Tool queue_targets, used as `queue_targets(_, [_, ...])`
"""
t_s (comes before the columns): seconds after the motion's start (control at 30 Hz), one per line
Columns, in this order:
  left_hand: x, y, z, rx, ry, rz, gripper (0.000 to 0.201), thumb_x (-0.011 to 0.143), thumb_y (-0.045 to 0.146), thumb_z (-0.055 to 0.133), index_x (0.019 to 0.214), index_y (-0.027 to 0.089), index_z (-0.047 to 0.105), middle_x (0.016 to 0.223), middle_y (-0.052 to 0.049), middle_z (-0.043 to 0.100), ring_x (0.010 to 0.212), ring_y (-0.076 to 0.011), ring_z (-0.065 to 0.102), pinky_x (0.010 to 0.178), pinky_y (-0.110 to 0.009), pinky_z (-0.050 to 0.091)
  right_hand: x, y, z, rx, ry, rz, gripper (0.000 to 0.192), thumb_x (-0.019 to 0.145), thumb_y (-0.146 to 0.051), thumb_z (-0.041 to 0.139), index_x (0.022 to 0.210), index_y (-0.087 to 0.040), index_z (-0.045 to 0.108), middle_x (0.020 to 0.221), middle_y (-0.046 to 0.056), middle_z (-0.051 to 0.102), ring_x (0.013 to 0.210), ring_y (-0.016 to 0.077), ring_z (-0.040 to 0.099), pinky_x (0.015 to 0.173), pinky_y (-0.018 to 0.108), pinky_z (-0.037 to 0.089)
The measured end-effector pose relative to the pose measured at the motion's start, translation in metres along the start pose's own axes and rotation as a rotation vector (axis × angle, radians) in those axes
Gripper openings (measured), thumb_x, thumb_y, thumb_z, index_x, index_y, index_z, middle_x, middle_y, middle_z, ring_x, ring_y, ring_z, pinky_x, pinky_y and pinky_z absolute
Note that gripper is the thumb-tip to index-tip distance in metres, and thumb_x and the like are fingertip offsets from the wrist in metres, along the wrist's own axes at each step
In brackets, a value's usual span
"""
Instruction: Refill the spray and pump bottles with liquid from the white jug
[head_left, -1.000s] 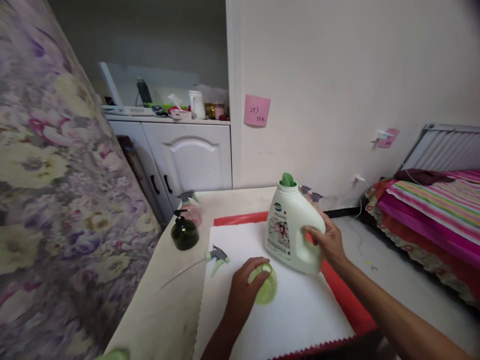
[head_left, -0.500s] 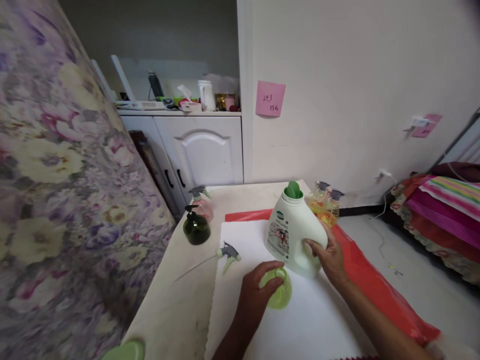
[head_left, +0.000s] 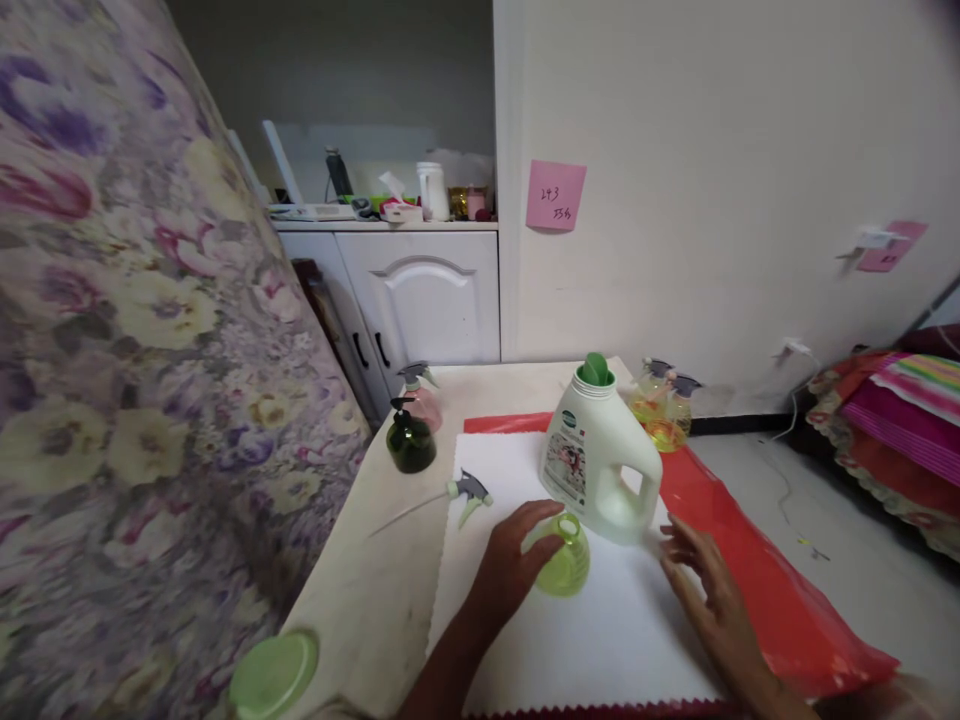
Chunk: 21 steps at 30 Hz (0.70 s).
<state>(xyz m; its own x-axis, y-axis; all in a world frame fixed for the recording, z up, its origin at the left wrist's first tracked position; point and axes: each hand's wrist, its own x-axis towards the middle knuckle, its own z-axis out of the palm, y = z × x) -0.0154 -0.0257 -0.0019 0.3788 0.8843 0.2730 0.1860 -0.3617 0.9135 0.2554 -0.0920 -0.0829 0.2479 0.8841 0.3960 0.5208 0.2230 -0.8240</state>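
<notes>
A small see-through yellow-green bottle (head_left: 566,570) stands uncapped on the white sheet. My left hand (head_left: 514,555) is curved beside its neck, thumb and fingers apart, the thumb overlapping the bottle's shoulder; whether it touches cannot be made out. The large pale green detergent jug (head_left: 600,460) stands upright behind the bottle, a green spout showing in its uncovered mouth. To the right of the jug, off its handle, my right hand (head_left: 709,590) is open and holds nothing. A grey trigger spray head (head_left: 470,487) with a long tube lies left of the bottle.
A dark green pump bottle (head_left: 411,443) and a pink spray bottle (head_left: 427,405) stand at the table's back left. Yellow spray bottles (head_left: 671,420) stand back right. A green lid (head_left: 274,675) lies front left. Red plastic sheeting (head_left: 750,560) runs along the right edge; a floral curtain (head_left: 150,350) hangs left.
My right hand has let go of the jug's handle and drawn away toward the lower right. The jug now stands by itself. My left hand stays by the small bottle; the view has shifted slightly.
</notes>
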Motion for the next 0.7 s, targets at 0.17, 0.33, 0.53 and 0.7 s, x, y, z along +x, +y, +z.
queue_targets(0.17, [0.009, -0.024, -0.048, 0.547, 0.244, -0.092, 0.034, 0.094, 0.028, 0.035, 0.109, 0.022, 0.065, 0.115, -0.006, 0.067, 0.109, -0.0184, 0.06, 0.098, -0.032, 0.043, -0.007, -0.011, 0.006, 0.035, -0.304, -0.176, 0.037, 0.092, -0.028, 0.047, 0.129, -0.028, 0.045, 0.107, 0.008, 0.058, 0.088, 0.0202, 0.062, 0.083, 0.036, 0.052])
queue_targets(0.33, [0.017, -0.057, -0.081, 0.771, 0.292, -0.227, 0.029, 0.081, 0.012, 0.049, 0.101, 0.022, 0.068, 0.112, -0.01, 0.068, 0.107, -0.027, 0.058, 0.094, -0.038, 0.04, -0.007, -0.014, 0.014, 0.108, -0.548, -0.284, 0.042, 0.093, -0.02, 0.041, 0.133, -0.035, 0.04, 0.109, 0.007, 0.058, 0.082, 0.0185, 0.063, 0.078, 0.033, 0.053])
queue_targets(0.53, [0.021, -0.079, -0.079, 0.839, 0.319, -0.3, 0.029, 0.082, 0.011, 0.05, 0.103, 0.023, 0.067, 0.109, -0.01, 0.067, 0.101, -0.0267, 0.058, 0.091, -0.036, 0.036, -0.009, -0.012, 0.014, 0.138, -0.574, -0.25, 0.045, 0.094, -0.02, 0.04, 0.135, -0.037, 0.036, 0.106, 0.005, 0.059, 0.077, 0.0165, 0.063, 0.073, 0.03, 0.053])
queue_targets(0.7, [0.021, -0.067, -0.085, 0.717, 0.403, -0.304, 0.024, 0.077, 0.013, 0.054, 0.093, 0.022, 0.069, 0.103, -0.01, 0.069, 0.1, -0.0293, 0.058, 0.092, -0.04, 0.035, -0.004, -0.019, 0.016, 0.168, -0.533, -0.191, 0.038, 0.092, -0.02, 0.045, 0.128, -0.033, 0.044, 0.108, 0.005, 0.058, 0.082, 0.0166, 0.062, 0.075, 0.03, 0.052])
